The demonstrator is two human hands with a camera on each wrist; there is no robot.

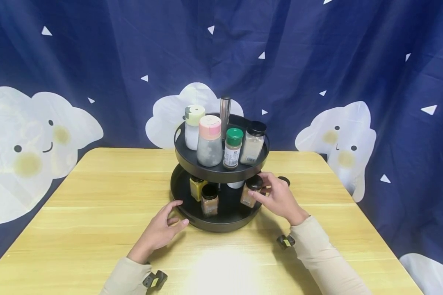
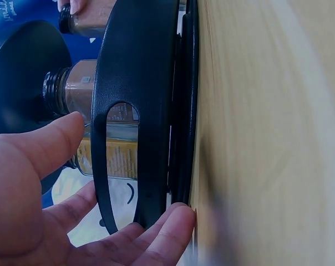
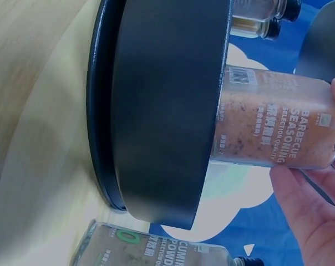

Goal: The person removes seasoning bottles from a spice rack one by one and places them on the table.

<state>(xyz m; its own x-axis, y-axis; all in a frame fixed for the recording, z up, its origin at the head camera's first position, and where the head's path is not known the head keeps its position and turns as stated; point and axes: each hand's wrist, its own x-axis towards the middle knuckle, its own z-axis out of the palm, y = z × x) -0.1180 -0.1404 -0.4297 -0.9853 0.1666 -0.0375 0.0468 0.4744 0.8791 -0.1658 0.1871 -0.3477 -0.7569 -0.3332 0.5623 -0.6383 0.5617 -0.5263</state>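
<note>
My right hand point(image 1: 280, 198) grips a barbecue seasoning jar point(image 3: 267, 122) near its black lid. The jar stands upright at the right side of the lower tray point(image 1: 221, 226) of a black two-tier rack; in the right wrist view the tray wall hides its base. At the tray's left side is my left hand point(image 1: 160, 229), thumb and fingers spread. Its fingertips lie right at the rim by the handle cutout point(image 2: 122, 149) in the left wrist view. A yellow-filled jar point(image 1: 196, 189) and a brown-filled jar point(image 1: 209, 203) stand on the lower tray's left half.
The upper tray point(image 1: 221, 176) carries a pink-capped shaker point(image 1: 209, 143), a pale-green-capped shaker point(image 1: 192, 131), a green-capped bottle point(image 1: 232, 149) and a black-lidded jar point(image 1: 252, 145). A cumin powder jar point(image 3: 151, 249) stands on the wooden table point(image 1: 96, 213) right of the rack. A blue curtain point(image 1: 133, 41) hangs behind.
</note>
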